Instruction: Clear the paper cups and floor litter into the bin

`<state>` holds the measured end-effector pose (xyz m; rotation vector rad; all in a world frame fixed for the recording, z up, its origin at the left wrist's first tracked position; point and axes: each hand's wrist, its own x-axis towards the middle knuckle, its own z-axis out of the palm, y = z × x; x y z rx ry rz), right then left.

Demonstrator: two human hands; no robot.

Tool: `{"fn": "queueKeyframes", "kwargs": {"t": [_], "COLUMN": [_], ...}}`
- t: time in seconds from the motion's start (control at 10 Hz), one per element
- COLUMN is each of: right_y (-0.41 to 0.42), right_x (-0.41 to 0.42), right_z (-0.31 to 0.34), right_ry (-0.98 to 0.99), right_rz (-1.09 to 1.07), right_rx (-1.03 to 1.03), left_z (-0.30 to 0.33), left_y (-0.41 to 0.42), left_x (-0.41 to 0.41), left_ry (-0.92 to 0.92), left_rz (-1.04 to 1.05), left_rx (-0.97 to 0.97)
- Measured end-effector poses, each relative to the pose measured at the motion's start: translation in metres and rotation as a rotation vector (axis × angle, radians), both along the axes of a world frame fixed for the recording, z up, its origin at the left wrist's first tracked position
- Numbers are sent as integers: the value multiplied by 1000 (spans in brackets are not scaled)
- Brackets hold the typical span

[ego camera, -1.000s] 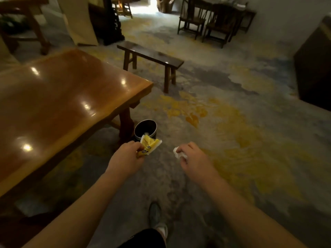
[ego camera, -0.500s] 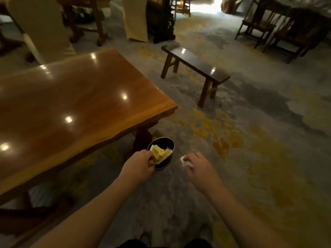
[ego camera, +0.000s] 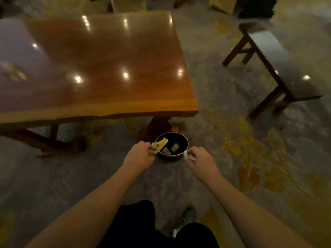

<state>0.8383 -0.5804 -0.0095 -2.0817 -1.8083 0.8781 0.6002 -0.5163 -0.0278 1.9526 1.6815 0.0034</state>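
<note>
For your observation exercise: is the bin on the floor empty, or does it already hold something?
Not empty. Inside the bin, two pale crumpled pieces lie on its dark bottom. What they are cannot be told.

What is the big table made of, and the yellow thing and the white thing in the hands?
The table looks like polished wood: orange-brown, mirroring the lights. The yellow wrapper in the left hand seems thin printed paper or plastic. The white scrap in the right hand looks like crumpled tissue.

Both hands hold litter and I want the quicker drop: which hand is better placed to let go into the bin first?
Left hand: its yellow wrapper already overhangs the bin; the right hand's white scrap sits outside the rim.
</note>
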Motion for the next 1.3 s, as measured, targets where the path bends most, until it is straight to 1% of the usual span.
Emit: {"fn": "queueKeyframes", "kwargs": {"t": [0.1, 0.2, 0.3, 0.4, 0.5, 0.6, 0.8, 0.9, 1.0, 1.1, 1.2, 1.3], "right_y": [20, 45, 70, 100, 129, 155, 184, 183, 172, 157, 143, 127], "right_x": [15, 24, 29, 29, 27, 26, 30, 29, 25, 22, 22, 22], "right_z": [-28, -72, -127, -192, -253, -310, -391, -409, -415, -403, -371, -323], "right_ry": [33, 92, 110, 107, 123, 146, 183, 187, 230, 258, 243, 228], "right_rz": [-12, -97, -153, -175, -250, -315, -452, -486, -478, -444, -366, -302], "right_rx": [-77, -156, -219, -269, -278, -268, -322, -330, -329, -332, -297, -252], "left_z": [-29, -74, -129, -194, -257, -308, -388, -405, -405, -392, -368, -337], "left_y": [9, 31, 57, 87, 116, 142, 161, 159, 154, 144, 133, 118], "left_x": [24, 44, 57, 66, 75, 81, 80, 76, 70, 60, 49, 38], "left_ry": [16, 20, 11, 48, 50, 39, 97, 53, -13, -29, -46, -66], "left_rz": [66, 105, 105, 35, -24, -26, -64, -60, -65, -73, -63, -54], "left_rx": [-78, -143, -161, -155, -131, -124, -155, -130, -124, -131, -127, -81]}}
